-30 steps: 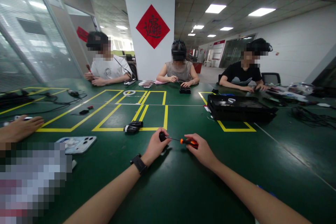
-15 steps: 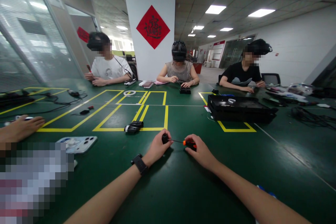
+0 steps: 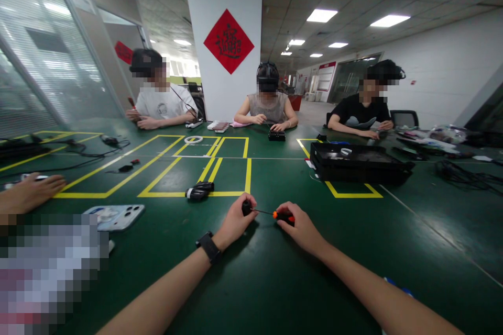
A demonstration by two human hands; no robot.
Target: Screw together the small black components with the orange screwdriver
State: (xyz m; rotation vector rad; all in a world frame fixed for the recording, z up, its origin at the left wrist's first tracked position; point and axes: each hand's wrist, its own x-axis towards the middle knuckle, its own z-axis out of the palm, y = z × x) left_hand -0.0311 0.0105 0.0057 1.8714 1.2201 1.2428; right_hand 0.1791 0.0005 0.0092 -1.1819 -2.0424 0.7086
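Just above the green table, my right hand (image 3: pixel 295 222) is closed round the handle of a screwdriver (image 3: pixel 283 217), black with orange. Its thin metal shaft points left toward my left hand (image 3: pixel 239 220). Between the left thumb and fingers I grip a small black cylindrical part (image 3: pixel 247 207), whose exact kind I cannot make out. The shaft's tip ends at or beside this part, and the fingers hide the contact. A dark watch (image 3: pixel 209 247) is strapped on my left wrist.
A black cable bundle (image 3: pixel 199 190) lies ahead of my left hand. Left are a light-blue phone (image 3: pixel 118 216) and another person's hand (image 3: pixel 35 191). A large black case (image 3: pixel 359 163) stands at right. Three people sit across the green table (image 3: pixel 251 293), marked with yellow tape.
Both hands keep nearly the same place and grip on the screwdriver and the black part. The whole view has shifted very slightly.
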